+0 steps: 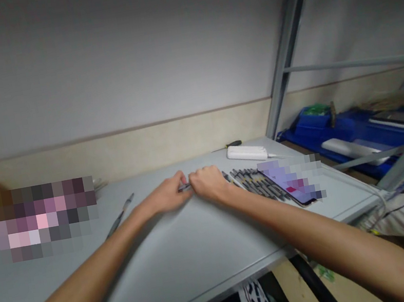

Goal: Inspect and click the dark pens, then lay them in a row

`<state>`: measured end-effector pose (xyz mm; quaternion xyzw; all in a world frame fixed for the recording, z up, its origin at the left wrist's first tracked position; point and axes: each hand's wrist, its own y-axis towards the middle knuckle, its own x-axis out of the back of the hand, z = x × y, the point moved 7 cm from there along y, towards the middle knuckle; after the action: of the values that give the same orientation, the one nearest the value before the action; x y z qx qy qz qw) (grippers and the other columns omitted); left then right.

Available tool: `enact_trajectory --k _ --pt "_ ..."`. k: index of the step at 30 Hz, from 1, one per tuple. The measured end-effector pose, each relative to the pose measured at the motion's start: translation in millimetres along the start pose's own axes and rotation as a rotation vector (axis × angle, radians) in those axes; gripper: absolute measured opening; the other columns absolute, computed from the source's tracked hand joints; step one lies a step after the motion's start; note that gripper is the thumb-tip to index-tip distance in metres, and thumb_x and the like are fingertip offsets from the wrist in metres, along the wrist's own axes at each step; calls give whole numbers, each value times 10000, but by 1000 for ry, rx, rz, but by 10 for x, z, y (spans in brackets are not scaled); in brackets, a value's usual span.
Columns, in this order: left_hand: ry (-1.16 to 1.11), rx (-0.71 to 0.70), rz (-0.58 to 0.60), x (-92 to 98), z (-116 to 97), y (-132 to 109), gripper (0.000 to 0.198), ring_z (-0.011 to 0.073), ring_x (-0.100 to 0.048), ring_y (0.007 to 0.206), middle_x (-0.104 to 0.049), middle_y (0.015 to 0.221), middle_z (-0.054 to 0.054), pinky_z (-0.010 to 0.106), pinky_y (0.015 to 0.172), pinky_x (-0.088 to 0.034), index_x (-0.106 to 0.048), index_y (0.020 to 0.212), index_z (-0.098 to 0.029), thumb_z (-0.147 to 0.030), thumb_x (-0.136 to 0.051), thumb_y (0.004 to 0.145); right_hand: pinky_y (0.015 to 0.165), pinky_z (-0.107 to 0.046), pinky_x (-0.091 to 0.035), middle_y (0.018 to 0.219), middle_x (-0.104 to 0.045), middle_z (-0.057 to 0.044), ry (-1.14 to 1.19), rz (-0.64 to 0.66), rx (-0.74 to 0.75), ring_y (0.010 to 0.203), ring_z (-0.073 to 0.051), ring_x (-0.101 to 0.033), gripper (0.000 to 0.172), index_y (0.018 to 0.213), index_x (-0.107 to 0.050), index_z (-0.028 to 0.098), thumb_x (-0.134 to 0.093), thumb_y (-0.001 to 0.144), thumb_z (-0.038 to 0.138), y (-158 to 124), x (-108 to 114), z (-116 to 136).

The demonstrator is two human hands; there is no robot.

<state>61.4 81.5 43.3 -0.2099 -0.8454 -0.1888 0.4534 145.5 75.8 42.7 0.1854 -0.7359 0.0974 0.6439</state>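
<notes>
Over the middle of the grey desk, my left hand (pixel 172 192) and my right hand (pixel 207 181) meet with their fingers closed around a small pen (pixel 184 187). Only a short grey and clear piece of it shows between them; the rest is hidden in the fingers. A row of several similar pens (pixel 256 183) lies side by side just right of my right hand. Another pen (pixel 120 217) lies alone to the left, partly covered by my left forearm.
A phone (pixel 288 182) lies beside the pen row. Behind it are a white power strip (pixel 246 153) with a cable and a screwdriver (pixel 234 143). A blurred-out item (pixel 42 218) is at the left. A metal frame (pixel 286 53) rises at the right, near a blue surface (pixel 357 144).
</notes>
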Motion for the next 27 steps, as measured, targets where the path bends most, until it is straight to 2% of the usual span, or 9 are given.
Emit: enact_trajectory --k 3,5,7,10,14,18,20,22,27 --pt "180 -155 -224 65 11 -133 157 160 -508 662 -579 739 37 271 633 -386 -514 875 -172 -290 -431 813 700 -337 -469 911 -667 -186 23 -56 -112 879 -255 -634 321 980 -648 132 -360 850 187 -25 7 -111" --pt "219 -247 -281 11 23 -223 188 179 -533 782 -593 826 70 291 726 -397 -533 904 -169 -268 -380 856 667 -340 -474 882 -673 -173 22 -73 -123 845 -263 -641 313 956 -659 147 -372 842 197 -41 -19 -126" --pt "227 -249 -330 -27 73 -279 217 175 -531 766 -590 797 72 284 723 -397 -552 872 -162 -238 -348 870 657 -337 -472 862 -676 -163 19 -84 -101 831 -261 -644 304 940 -660 158 -376 838 194 -55 -50 -93" --pt "175 -150 -307 -70 170 -287 303 144 -488 594 -532 610 22 254 614 -370 -559 716 -162 -245 -316 877 660 -322 -463 853 -678 -159 24 -95 -90 834 -244 -643 303 951 -642 159 -358 847 177 -78 -92 -31" --pt "-133 35 -183 -134 308 -281 402 105 -387 454 -434 478 -32 219 481 -291 -553 633 -157 -360 -303 874 667 -300 -446 861 -676 -152 33 -120 -91 849 -225 -634 293 959 -617 154 -340 866 173 -100 -126 20" --pt "-329 60 -266 -116 336 -351 317 104 -421 500 -492 551 -34 203 486 -310 -585 825 -150 -410 -402 826 649 -291 -425 868 -668 -139 60 -122 -122 835 -224 -625 284 952 -611 165 -343 880 224 -128 -176 -4" --pt "-307 18 -316 -88 304 -388 280 113 -469 572 -560 663 -12 206 537 -346 -579 915 -158 -386 -482 786 654 -291 -409 867 -659 -140 78 -116 -143 825 -220 -615 313 970 -602 161 -323 894 281 -158 -198 -39" --pt "-245 2 -344 -63 283 -409 245 121 -488 608 -582 698 3 215 576 -358 -593 881 -155 -352 -485 784 678 -297 -391 870 -647 -136 94 -146 -116 830 -219 -593 344 971 -597 152 -318 898 340 -199 -185 -46" --pt "-182 66 -341 -40 328 -406 297 112 -453 508 -527 548 -20 216 520 -313 -570 682 -153 -357 -402 817 773 -339 -319 936 -594 -122 108 -327 17 914 -229 -505 370 939 -594 155 -330 898 410 -322 -79 -10"
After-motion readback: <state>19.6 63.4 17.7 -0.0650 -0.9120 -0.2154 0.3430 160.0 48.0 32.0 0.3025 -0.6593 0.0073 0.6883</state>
